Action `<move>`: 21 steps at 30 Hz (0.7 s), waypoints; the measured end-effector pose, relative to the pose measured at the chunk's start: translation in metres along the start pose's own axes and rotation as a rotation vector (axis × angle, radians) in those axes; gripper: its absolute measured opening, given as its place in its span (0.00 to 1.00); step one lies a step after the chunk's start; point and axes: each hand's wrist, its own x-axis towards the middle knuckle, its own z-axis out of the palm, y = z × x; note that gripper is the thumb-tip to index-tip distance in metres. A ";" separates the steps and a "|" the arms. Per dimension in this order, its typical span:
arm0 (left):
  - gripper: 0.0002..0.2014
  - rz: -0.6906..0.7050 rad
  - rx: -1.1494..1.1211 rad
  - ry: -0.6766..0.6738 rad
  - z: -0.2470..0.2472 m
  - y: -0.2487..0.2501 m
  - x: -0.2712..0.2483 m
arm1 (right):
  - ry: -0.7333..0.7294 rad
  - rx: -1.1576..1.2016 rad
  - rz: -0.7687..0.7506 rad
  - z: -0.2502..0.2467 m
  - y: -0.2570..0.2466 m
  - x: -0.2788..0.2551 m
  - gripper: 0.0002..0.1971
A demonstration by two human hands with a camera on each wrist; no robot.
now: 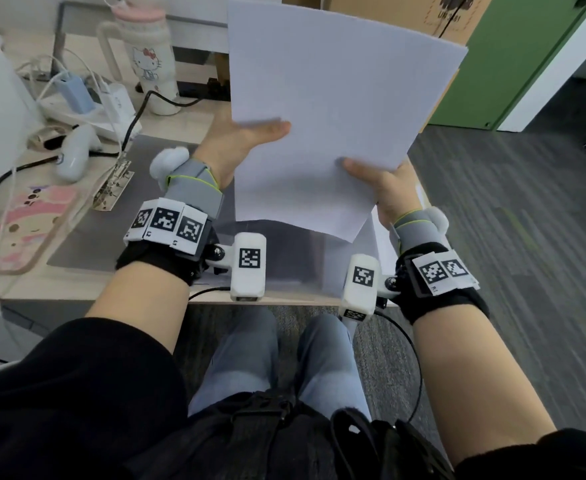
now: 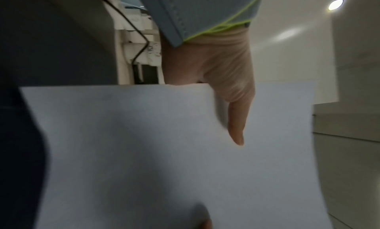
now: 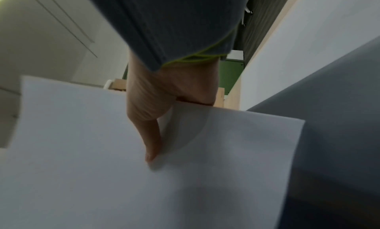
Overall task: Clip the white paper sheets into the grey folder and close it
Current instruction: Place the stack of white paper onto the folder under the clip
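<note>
Both hands hold the stack of white paper sheets (image 1: 333,109) upright above the desk. My left hand (image 1: 243,136) pinches its left edge, thumb laid across the front, fingers hidden behind. My right hand (image 1: 378,181) pinches the lower right edge, thumb on the front. The wrist views show each thumb pressed on the sheets (image 2: 164,151) (image 3: 102,159). The grey folder (image 1: 111,230) lies open flat on the desk below the sheets, with its metal clip mechanism (image 1: 113,185) at the left side. Another white sheet (image 1: 376,237) lies under my right hand.
A white Hello Kitty bottle (image 1: 149,64), a power strip with chargers (image 1: 87,98) and cables crowd the desk's back left. A pink patterned mat (image 1: 18,226) lies left of the folder. A cardboard box (image 1: 458,15) stands behind. The desk's front edge (image 1: 284,299) runs near my wrists.
</note>
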 end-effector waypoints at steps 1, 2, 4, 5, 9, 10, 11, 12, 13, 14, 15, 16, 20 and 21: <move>0.20 -0.052 -0.014 -0.006 0.001 -0.009 -0.002 | -0.002 -0.009 0.017 0.000 0.006 -0.004 0.13; 0.20 -0.085 -0.022 -0.012 0.003 -0.015 -0.003 | 0.012 -0.007 0.024 0.001 0.010 -0.006 0.14; 0.20 -0.101 -0.020 0.016 0.008 -0.018 -0.003 | 0.045 0.007 0.015 0.002 0.009 -0.006 0.14; 0.19 -0.088 -0.016 0.043 0.010 -0.015 -0.001 | 0.052 -0.002 0.006 0.002 0.005 -0.005 0.14; 0.08 -0.025 0.067 0.116 0.012 -0.011 0.013 | 0.092 -0.076 -0.011 0.000 -0.006 0.000 0.09; 0.07 -0.031 0.087 0.143 0.012 -0.018 0.017 | 0.111 -0.093 0.007 -0.001 -0.002 0.001 0.08; 0.08 -0.047 0.102 0.184 0.013 -0.028 0.020 | 0.127 -0.120 0.042 -0.003 0.005 0.003 0.06; 0.09 -0.082 0.130 0.233 0.015 -0.040 0.022 | 0.152 -0.151 0.091 -0.006 0.015 0.005 0.07; 0.10 -0.129 0.170 0.273 0.017 -0.054 0.023 | 0.176 -0.189 0.151 -0.010 0.026 0.008 0.12; 0.11 -0.186 0.228 0.294 0.018 -0.067 0.022 | 0.200 -0.234 0.212 -0.015 0.039 0.009 0.16; 0.12 -0.247 0.291 0.293 0.019 -0.080 0.019 | 0.230 -0.297 0.265 -0.020 0.052 0.010 0.19; 0.15 -0.307 0.352 0.272 0.019 -0.092 0.016 | 0.259 -0.361 0.309 -0.025 0.063 0.010 0.21; 0.25 -0.407 0.497 0.095 0.015 -0.118 0.010 | 0.302 -0.502 0.387 -0.036 0.089 0.009 0.26; 0.24 -0.417 0.499 0.072 0.014 -0.121 0.011 | 0.300 -0.529 0.400 -0.038 0.092 0.011 0.27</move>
